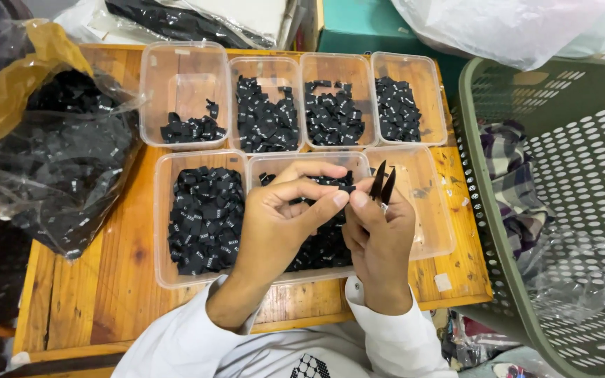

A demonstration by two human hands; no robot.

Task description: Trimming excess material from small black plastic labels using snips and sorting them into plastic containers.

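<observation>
My left hand (281, 220) and my right hand (379, 234) meet over the middle front tub (260, 168) on a small wooden table (106, 280). Both pinch one small black fabric label (345, 187) between thumbs and forefingers. My right hand also holds black thread snips (384, 185), blades pointing up and slightly apart. Several clear plastic tubs hold piles of the same black labels: the front left tub (204, 217) is nearly full, the back row tubs (267, 115) are partly filled.
A clear plastic bag of black labels (57, 161) lies at the table's left edge. A green perforated laundry basket (561, 203) with plaid cloth stands to the right. The front right tub (428, 210) is almost bare. A teal box (372, 28) sits behind.
</observation>
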